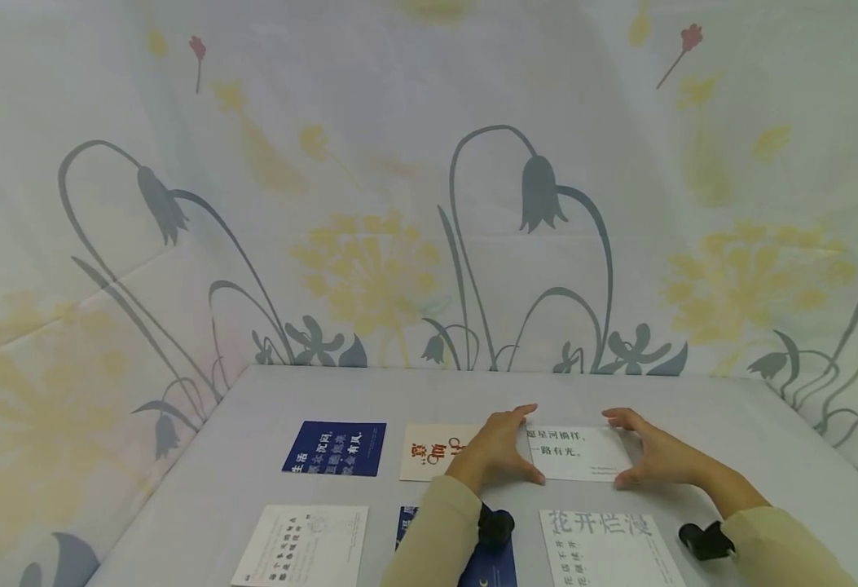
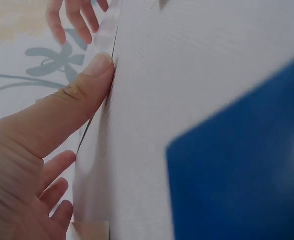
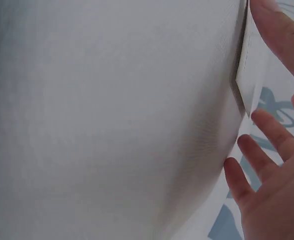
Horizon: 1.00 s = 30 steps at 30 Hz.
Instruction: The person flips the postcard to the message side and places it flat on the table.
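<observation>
White rectangular paper card with black printed characters [image 1: 578, 452] lies flat on the smooth pale grey counter [image 1: 729, 432], framed by both hands. Left hand [image 1: 499, 447] touches its 9 o'clock edge with fingers straight and thumb spread; right hand [image 1: 652, 452] does likewise at 3 o'clock, gripping nothing. At 9 o'clock from that card lies a cream card with orange lettering [image 1: 429, 451], then a dark blue card [image 1: 336, 447]. At 6 o'clock sits a larger white sheet [image 1: 608, 548].
</observation>
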Each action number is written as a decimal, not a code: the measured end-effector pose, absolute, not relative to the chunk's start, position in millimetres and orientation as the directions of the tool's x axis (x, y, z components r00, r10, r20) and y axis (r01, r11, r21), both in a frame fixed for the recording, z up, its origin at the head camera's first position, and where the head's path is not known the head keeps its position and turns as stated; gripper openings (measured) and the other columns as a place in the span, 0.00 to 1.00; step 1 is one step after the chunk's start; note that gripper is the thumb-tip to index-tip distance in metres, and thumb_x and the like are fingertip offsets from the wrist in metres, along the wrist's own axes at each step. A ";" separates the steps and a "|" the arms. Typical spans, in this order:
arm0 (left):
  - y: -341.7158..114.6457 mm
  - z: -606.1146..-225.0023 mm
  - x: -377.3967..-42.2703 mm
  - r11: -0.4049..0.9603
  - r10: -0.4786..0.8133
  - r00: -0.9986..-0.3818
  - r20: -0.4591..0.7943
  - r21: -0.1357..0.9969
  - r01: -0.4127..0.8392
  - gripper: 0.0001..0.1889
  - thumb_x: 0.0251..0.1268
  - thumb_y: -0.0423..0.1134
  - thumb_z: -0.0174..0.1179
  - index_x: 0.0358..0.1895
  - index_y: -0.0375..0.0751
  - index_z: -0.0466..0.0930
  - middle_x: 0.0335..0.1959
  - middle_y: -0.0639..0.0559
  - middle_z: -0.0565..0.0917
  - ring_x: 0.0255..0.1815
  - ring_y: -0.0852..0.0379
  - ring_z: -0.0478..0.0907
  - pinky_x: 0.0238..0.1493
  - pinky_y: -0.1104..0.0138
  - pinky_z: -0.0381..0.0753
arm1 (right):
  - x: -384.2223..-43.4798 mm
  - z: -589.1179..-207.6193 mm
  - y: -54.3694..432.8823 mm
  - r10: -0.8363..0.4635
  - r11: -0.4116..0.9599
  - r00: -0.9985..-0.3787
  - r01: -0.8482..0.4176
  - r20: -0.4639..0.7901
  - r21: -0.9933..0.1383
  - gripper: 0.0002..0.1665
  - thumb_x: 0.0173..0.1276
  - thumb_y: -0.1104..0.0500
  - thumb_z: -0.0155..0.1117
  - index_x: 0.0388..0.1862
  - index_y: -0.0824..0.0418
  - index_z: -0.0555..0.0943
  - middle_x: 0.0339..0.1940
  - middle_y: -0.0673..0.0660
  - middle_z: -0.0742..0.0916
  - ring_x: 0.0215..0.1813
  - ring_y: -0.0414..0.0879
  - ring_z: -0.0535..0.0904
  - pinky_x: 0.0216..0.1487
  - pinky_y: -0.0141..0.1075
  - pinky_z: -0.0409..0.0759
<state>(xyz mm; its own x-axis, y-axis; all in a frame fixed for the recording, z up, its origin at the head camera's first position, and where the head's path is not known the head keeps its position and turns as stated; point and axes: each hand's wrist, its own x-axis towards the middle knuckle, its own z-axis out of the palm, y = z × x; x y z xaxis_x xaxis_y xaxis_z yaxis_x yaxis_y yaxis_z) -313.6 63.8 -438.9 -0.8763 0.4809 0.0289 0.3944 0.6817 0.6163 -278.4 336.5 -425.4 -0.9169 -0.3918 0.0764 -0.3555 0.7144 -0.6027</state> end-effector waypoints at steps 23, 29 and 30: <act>66.8 -434.1 -318.2 0.772 0.505 -0.863 -0.027 0.462 0.437 0.35 0.34 0.56 0.76 0.55 0.63 0.76 0.55 0.59 0.70 0.59 0.57 0.63 0.60 0.64 0.64 | -285.7 -430.5 338.1 -0.431 0.737 -0.898 -0.407 0.089 -0.539 0.30 0.38 0.47 0.80 0.43 0.51 0.79 0.58 0.70 0.68 0.60 0.72 0.60 0.54 0.68 0.58; 67.3 -434.7 -317.1 0.759 0.497 -0.868 -0.008 0.488 0.430 0.35 0.32 0.55 0.77 0.53 0.66 0.77 0.53 0.61 0.69 0.58 0.58 0.62 0.59 0.64 0.65 | -284.2 -428.7 338.2 -0.432 0.761 -0.891 -0.444 0.141 -0.473 0.31 0.37 0.45 0.80 0.42 0.49 0.79 0.57 0.66 0.68 0.53 0.62 0.69 0.49 0.54 0.72; 67.7 -434.8 -317.1 0.757 0.498 -0.867 0.000 0.488 0.434 0.35 0.32 0.55 0.77 0.53 0.66 0.77 0.52 0.61 0.69 0.58 0.58 0.62 0.59 0.64 0.65 | -283.6 -427.8 338.3 -0.434 0.766 -0.888 -0.454 0.155 -0.455 0.31 0.37 0.44 0.80 0.41 0.49 0.79 0.56 0.65 0.69 0.51 0.60 0.71 0.47 0.51 0.74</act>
<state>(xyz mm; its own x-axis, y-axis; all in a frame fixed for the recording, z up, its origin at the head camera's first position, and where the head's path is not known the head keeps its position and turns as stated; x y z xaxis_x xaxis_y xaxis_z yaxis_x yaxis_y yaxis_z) -317.1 67.7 -434.8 -0.8672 0.4980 -0.0005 0.4345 0.7570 0.4881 -283.6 338.3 -427.8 -0.8876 -0.4337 0.1553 -0.4539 0.7660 -0.4552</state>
